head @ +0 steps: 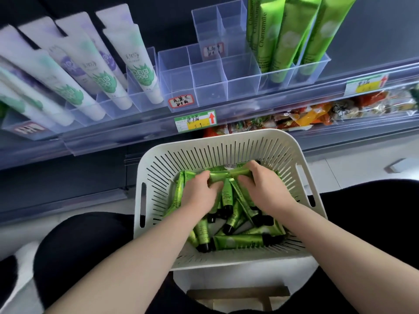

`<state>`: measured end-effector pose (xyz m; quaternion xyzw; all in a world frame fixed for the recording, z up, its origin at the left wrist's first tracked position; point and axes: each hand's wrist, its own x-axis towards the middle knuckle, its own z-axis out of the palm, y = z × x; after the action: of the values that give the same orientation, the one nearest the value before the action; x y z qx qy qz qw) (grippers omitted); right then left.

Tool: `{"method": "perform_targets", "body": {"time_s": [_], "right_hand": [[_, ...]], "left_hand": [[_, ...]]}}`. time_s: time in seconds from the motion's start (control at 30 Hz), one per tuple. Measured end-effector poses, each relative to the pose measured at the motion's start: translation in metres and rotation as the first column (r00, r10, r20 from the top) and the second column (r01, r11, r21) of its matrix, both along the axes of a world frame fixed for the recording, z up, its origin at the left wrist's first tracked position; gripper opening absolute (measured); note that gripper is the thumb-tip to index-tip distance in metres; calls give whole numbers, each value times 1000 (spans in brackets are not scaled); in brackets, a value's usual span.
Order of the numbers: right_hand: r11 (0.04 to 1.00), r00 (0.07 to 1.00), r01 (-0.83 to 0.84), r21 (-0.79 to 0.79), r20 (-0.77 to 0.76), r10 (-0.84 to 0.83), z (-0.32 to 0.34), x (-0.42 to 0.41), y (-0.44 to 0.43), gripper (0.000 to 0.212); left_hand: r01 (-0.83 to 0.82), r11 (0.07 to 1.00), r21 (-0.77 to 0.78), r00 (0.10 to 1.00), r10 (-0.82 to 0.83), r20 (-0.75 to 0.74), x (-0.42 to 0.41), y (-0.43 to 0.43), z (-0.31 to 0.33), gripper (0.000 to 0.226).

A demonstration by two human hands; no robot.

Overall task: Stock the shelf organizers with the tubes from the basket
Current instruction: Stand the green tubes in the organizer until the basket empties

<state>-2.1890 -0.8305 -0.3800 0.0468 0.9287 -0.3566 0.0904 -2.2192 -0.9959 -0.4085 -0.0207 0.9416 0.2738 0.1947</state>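
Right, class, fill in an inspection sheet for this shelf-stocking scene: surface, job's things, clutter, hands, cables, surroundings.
Surface: shelf carrying clear organizers; their middle compartments stand empty.
Job's things: white basket holding a loose pile of green tubes; shelved green tubes already upright in the right-hand compartments.
Clutter: white tubes leaning in the left organizers; price tags on the shelf rail.
Hands: left hand and right hand both in the basket, fingers curled round green tubes at the far side of the pile.
Cables: nothing seen.
Surroundings: snack packets on the lower shelf; the person's dark-clothed knees on either side of the basket.
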Motion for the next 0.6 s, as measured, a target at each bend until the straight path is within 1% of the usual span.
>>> {"method": "perform_targets", "body": {"time_s": [0.1,0.27,0.37,0.43,0.5,0.6], "right_hand": [[999,992,35,17,-119,-33,18,3,5,19],[995,957,49,82,-288,-24,68,1,13,22],[990,904,81,114,-427,-24,102,-1,20,20],[987,860,104,119,-509,-29,123,-3,21,19],[980,829,120,159,-559,-11,141,-7,22,19],[967,809,128,219,-587,26,161,-19,29,17]], "left_hand": [[-11,995,95,990,24,-138,2,-3,33,20],[11,967,255,946,72,-317,-7,3,97,19],[45,933,356,889,125,-441,-24,12,137,13],[68,894,442,844,185,-504,-38,16,162,18],[82,882,464,799,221,-560,-53,21,184,20],[103,863,495,744,263,-614,-78,32,213,19]]}}
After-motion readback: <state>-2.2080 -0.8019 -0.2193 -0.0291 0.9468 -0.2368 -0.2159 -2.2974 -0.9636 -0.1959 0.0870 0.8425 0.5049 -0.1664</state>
